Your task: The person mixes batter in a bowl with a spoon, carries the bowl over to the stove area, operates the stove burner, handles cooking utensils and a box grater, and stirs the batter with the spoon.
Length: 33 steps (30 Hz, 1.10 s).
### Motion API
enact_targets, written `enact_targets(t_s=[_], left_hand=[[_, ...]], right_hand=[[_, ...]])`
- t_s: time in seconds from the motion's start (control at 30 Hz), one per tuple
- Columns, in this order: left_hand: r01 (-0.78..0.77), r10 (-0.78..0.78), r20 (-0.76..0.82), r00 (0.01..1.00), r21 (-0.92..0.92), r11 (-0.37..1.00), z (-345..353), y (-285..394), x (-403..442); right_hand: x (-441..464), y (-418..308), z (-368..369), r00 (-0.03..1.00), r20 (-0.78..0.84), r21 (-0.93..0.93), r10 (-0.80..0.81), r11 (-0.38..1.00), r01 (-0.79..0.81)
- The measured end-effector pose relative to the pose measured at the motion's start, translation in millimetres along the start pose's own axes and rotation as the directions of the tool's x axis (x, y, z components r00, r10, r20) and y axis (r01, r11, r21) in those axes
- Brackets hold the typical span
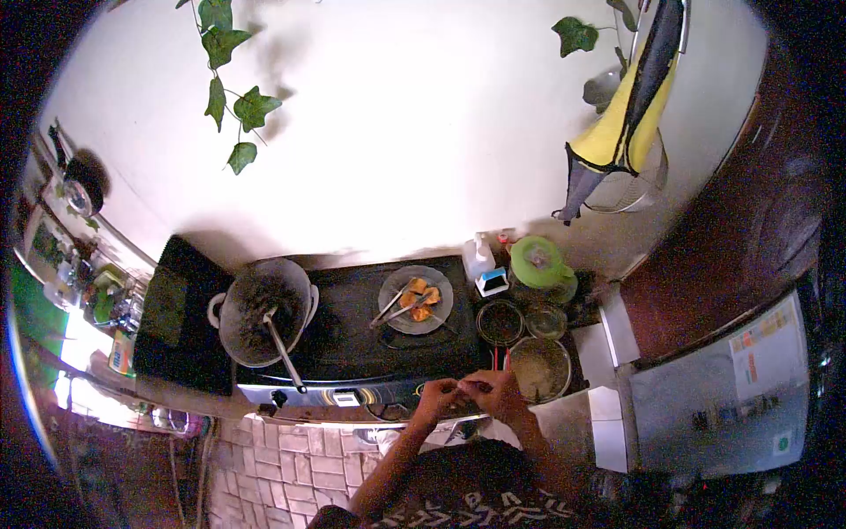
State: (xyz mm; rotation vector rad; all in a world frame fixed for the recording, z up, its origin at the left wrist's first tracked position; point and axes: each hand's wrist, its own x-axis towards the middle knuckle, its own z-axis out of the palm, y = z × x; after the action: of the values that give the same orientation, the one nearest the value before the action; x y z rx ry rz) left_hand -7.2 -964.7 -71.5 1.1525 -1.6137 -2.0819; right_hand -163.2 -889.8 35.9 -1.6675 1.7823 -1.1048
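Both my hands meet in front of the stove's front edge, close to my body. My left hand (pixel 438 398) has its fingers pressed together against a small dark reddish item (pixel 476 386), too small to name. My right hand (pixel 500 393) is closed round the other side of the same item. Just behind my right hand are thin red handles (pixel 495 360) below a dark round strainer or bowl (pixel 500 323). A bowl of pale contents (pixel 539 368) stands right beside my right hand. On the stove, a plate (pixel 436 322) bears orange-brown pieces (pixel 421 295) and metal tongs (pixel 388 306).
A large wok (pixel 266 310) with a long-handled utensil (pixel 284 351) stands on the stove's left. Behind the bowls are a green lidded container (pixel 537 262), a white bottle (pixel 478 258) and a blue-white box (pixel 492 282). A white fridge (pixel 723 388) is at the right.
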Motion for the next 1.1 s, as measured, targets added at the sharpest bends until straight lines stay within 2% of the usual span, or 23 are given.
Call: enact_targets(t_s=[0.03,0.07,0.13,0.17,0.23,0.27,0.3,0.4,0.5,0.53,0.6,0.7,0.77,0.8,0.83,0.9,0.93,0.97,1.0,1.1], left_hand=[[-0.035,0.033,-0.041,0.999,-0.026,0.999,0,12,-13],[-0.029,0.028,-0.045,0.999,-0.028,0.999,0,17,-21],[-0.254,0.238,-0.153,0.959,-0.091,0.963,0,17,-34],[-0.249,0.233,-0.157,0.96,-0.092,0.964,-2,11,-37],[-0.154,0.16,-0.161,0.974,0.047,0.987,-18,-8,-42],[-0.151,0.184,-0.131,0.974,0.233,0.961,-31,-34,-38],[-0.146,0.182,-0.139,0.973,0.237,0.961,-34,-32,-40],[-0.168,0.129,-0.315,0.94,-0.098,0.981,-30,-9,-67],[-0.108,0.07,-0.343,0.937,-0.09,0.99,-56,-21,-80],[-0.053,-0.053,-0.39,0.919,-0.255,0.966,-60,-14,-83],[-0.09,-0.045,-0.416,0.908,-0.299,0.95,-72,-8,-92],[-0.169,-0.01,-0.496,0.868,-0.314,0.934,-94,-6,-104],[-0.163,-0.04,-0.467,0.883,-0.385,0.908,-114,-21,-108],[-0.157,0.054,-0.398,0.916,-0.23,0.96,-130,-28,-110],[-0.131,0.055,-0.358,0.932,-0.192,0.973,-142,-27,-112],[-0.27,0.217,-0.313,0.925,-0.137,0.953,-163,-31,-120],[-0.203,0.183,-0.271,0.945,-0.049,0.978,-179,-27,-126],[-0.136,0.141,-0.227,0.964,0.038,0.99,-192,-26,-136],[-0.187,0.209,-0.198,0.958,0.121,0.975,-210,-52,-138],[-0.276,0.29,-0.262,0.921,0.09,0.957,-247,-113,-147]], right_hand=[[-2,4,12,0.99,-0.103,0.048,-0.1,0.993,0.106],[-3,2,20,0.99,-0.111,0.108,-0.09,0.989,0.102],[-6,3,31,0.991,-0.074,0.131,-0.109,0.984,0.118],[-8,2,36,0.99,-0.044,0.149,-0.131,0.979,0.136],[-4,-2,45,0.984,-0.036,0.117,-0.172,0.978,0.175],[-2,-9,46,0.994,0.019,0.179,-0.106,0.979,0.1],[0,-16,48,0.996,0.082,0.236,-0.042,0.972,0.022],[11,-28,65,0.991,0.083,0.235,-0.102,0.969,0.08],[17,-43,82,0.982,0.092,0.298,-0.167,0.945,0.133],[18,-41,92,0.983,0.05,0.261,-0.174,0.953,0.156],[20,-44,103,0.982,0.005,0.203,-0.189,0.962,0.184],[29,-60,119,0.971,0.094,0.11,-0.22,0.972,0.21],[31,-71,128,0.962,0.271,0.166,-0.031,0.986,-0.015],[30,-65,149,0.985,0.113,0.241,-0.131,0.965,0.101],[30,-73,155,0.979,0.146,0.252,-0.142,0.962,0.102],[41,-92,164,0.953,0.279,0.244,0.114,0.952,-0.186],[44,-102,177,0.947,0.3,0.236,0.111,0.953,-0.187],[46,-113,191,0.982,0.189,0.258,0.006,0.965,-0.055],[46,-120,203,0.992,0.074,0.266,-0.101,0.961,0.078],[36,-129,236,0.981,0.19,0.198,-0.035,0.98,-0.003]])
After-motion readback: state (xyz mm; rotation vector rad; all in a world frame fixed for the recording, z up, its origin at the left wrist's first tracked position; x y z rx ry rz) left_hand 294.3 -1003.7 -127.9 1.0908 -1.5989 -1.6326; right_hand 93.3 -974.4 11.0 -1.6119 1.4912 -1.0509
